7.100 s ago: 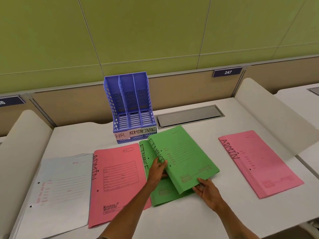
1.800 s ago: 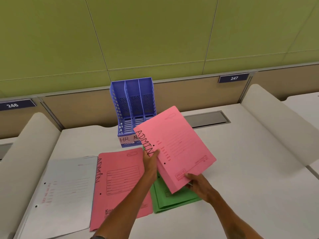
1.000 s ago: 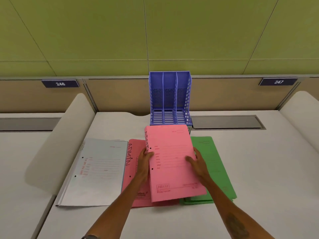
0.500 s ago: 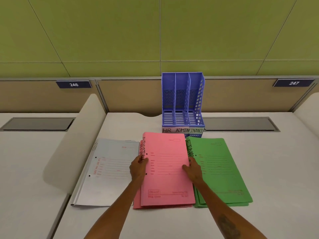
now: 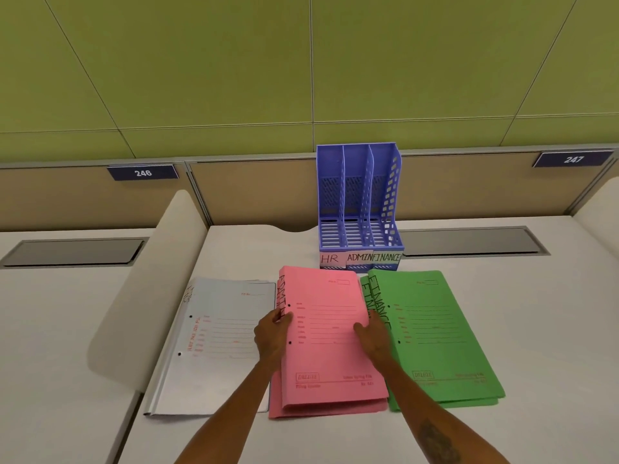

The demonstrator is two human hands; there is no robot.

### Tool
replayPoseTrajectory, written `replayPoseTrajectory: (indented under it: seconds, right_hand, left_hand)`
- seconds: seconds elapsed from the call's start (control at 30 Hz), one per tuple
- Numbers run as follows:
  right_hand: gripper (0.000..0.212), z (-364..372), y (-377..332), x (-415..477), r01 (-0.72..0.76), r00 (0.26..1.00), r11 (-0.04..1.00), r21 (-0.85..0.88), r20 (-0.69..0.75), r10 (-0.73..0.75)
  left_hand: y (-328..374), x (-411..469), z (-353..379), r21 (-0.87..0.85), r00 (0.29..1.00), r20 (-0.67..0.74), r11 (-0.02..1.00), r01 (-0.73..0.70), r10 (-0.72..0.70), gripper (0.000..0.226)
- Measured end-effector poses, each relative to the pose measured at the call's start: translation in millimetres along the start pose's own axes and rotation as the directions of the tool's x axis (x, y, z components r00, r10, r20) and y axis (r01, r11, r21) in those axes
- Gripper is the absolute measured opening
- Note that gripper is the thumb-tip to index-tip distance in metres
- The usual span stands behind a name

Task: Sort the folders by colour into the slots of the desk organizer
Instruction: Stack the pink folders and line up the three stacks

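Note:
Two pink ADMIN folders lie stacked on the desk, squared up. My left hand grips the stack's left edge and my right hand presses its right edge. To the right lie two stacked green FINANCE folders. A pale blue folder lies to the left. Behind them stands the blue three-slot desk organizer, labelled HR, ADMIN, FINANCE, with nothing in its slots.
Curved white side dividers stand at the left and far right. Grey cable-tray lids sit flush in the desk behind. A beige partition with plates 246 and 247 backs the desk.
The pink folder carried from the right has been laid on the other pink folder. Both hands now sit at its side edges, and the view has shifted slightly.

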State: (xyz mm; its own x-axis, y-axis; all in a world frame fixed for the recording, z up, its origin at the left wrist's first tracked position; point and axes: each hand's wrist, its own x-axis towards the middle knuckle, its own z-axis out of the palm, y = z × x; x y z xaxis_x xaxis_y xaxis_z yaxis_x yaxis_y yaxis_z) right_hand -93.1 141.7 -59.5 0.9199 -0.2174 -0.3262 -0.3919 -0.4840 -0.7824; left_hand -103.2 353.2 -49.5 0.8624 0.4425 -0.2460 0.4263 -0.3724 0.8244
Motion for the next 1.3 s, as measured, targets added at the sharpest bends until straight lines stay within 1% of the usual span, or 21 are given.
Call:
replayPoseTrajectory:
  seconds: [0.2, 0.33, 0.5, 0.57, 0.67, 0.83, 0.93, 1.03, 1.13, 1.23, 1.3]
  right_hand:
    - [0.052, 7, -2, -1, 0.003, 1.0, 1.0, -0.018, 0.002, -0.003]
    - [0.049, 5, 1, 1, -0.005, 1.0, 0.996, -0.088, 0.012, 0.007]
    - [0.045, 3, 8, 2, -0.007, 1.0, 0.986, -0.169, -0.003, 0.006]
    - [0.041, 3, 11, 0, -0.003, 1.0, 0.983, -0.185, -0.016, 0.0]
    - [0.041, 2, 15, -3, 0.009, 0.999, 0.978, -0.21, -0.031, -0.015]
    - [0.037, 4, 19, -4, 0.008, 0.999, 0.982, -0.188, -0.041, -0.016]
    - [0.041, 5, 20, -6, 0.013, 0.999, 0.981, -0.191, -0.047, -0.023]
    - [0.039, 5, 21, -7, 0.022, 0.998, 0.981, -0.193, -0.047, -0.032]
    - [0.037, 3, 23, -8, 0.025, 0.998, 0.981, -0.192, -0.053, -0.036]
    - [0.034, -1, 27, -7, 0.028, 0.999, 0.982, -0.188, -0.038, -0.035]
    - [0.038, -3, 27, -6, 0.033, 0.999, 0.981, -0.19, -0.016, -0.037]
  left_hand:
    - [-5, 10, -3, 0.008, 1.0, 0.017, 1.0, -0.019, 0.019, 0.028]
    - [-9, 8, 2, -0.029, 0.999, 0.034, 1.0, -0.011, 0.011, 0.028]
    - [-5, 3, 6, -0.052, 0.998, 0.054, 0.998, -0.024, 0.027, 0.036]
    - [-3, 1, 7, -0.028, 0.998, 0.057, 0.999, -0.031, 0.032, 0.037]
    - [-2, -1, 9, -0.003, 0.997, 0.057, 0.999, -0.046, 0.046, 0.036]
    - [0, -5, 10, 0.094, 0.995, 0.072, 0.993, -0.079, 0.072, 0.032]
    - [1, -7, 10, 0.133, 0.994, 0.073, 0.987, -0.087, 0.078, 0.03]
    - [1, -10, 9, 0.143, 0.994, 0.072, 0.986, -0.088, 0.078, 0.029]
    - [1, -11, 8, 0.148, 0.994, 0.081, 0.985, -0.087, 0.076, 0.034]
    - [2, -12, 9, 0.17, 0.99, 0.096, 0.978, -0.118, 0.102, 0.035]
    - [3, -14, 9, 0.18, 0.988, 0.104, 0.975, -0.127, 0.11, 0.035]
